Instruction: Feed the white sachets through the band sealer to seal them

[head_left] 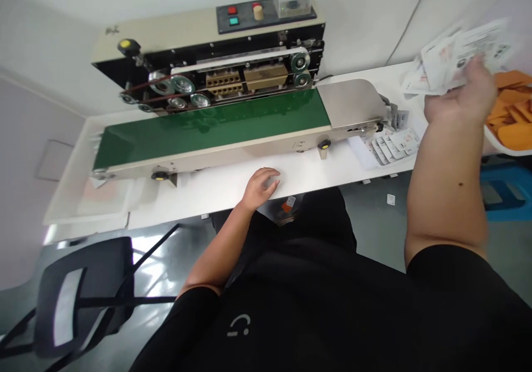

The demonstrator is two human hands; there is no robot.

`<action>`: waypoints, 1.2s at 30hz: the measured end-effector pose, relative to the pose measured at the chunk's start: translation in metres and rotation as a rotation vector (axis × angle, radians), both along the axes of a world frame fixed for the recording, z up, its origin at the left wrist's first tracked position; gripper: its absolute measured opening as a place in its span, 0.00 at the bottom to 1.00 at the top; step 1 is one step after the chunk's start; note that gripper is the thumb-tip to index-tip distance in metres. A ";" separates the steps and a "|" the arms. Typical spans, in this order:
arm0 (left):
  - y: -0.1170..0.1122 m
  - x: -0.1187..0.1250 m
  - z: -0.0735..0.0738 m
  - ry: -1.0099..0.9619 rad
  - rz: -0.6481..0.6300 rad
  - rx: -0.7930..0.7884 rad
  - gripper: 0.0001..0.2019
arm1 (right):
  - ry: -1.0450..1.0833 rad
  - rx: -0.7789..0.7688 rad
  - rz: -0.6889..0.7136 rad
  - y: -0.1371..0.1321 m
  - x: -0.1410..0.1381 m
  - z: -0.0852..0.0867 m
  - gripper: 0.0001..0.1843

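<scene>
My right hand (pixel 467 92) is raised at the far right, closed on a fanned bunch of white printed packets (pixel 443 56); motion blurs them a little. Below it, more white packets (pixel 399 142) lie in rows in a shallow clear tray at the end of the machine. My left hand (pixel 261 188) rests on the white table (pixel 199 192) by its front edge, fingers loosely curved and thumb apart, with nothing visible in it. In front of it stretches the green conveyor belt (pixel 216 125) of a band sealing machine (pixel 199 56).
An orange heap of flat pieces (pixel 513 111) fills a white container at the right, above a blue plastic crate (pixel 505 192). A translucent bin (pixel 103 200) stands under the belt's left end. A black chair (pixel 95 289) is at lower left. Small packets lie on the floor.
</scene>
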State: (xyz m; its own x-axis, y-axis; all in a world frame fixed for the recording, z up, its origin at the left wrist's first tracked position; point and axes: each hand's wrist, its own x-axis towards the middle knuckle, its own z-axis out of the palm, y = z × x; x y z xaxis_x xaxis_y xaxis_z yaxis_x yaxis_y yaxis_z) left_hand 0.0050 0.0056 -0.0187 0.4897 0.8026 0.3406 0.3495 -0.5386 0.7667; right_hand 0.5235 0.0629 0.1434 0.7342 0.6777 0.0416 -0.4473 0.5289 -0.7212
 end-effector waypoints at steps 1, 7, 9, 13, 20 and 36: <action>-0.002 0.004 0.002 -0.031 0.010 -0.031 0.15 | -0.025 -0.014 -0.001 -0.012 -0.024 0.004 0.27; -0.017 0.050 0.018 -0.392 -0.046 -0.259 0.41 | -0.587 -0.226 0.211 -0.078 -0.212 -0.025 0.26; -0.019 0.067 0.023 -0.486 -0.025 -0.272 0.47 | -0.550 -0.193 0.299 -0.089 -0.266 -0.047 0.31; -0.019 0.081 0.015 -0.592 0.107 -0.281 0.49 | -0.537 -0.192 0.304 -0.091 -0.326 -0.100 0.42; -0.007 0.048 -0.032 -0.412 0.208 -0.202 0.41 | -0.637 -0.205 0.459 -0.079 -0.334 -0.179 0.49; 0.020 0.004 -0.024 -0.120 0.105 0.017 0.34 | -1.252 -0.113 0.395 -0.068 -0.307 -0.197 0.35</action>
State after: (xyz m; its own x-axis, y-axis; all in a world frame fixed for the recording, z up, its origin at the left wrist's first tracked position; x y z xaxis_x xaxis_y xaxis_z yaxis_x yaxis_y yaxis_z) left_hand 0.0087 0.0259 -0.0424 0.3586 0.8406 0.4058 0.3109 -0.5175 0.7972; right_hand 0.2162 -0.0054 -0.0533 -0.0062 0.8809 0.4733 0.4418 0.4270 -0.7890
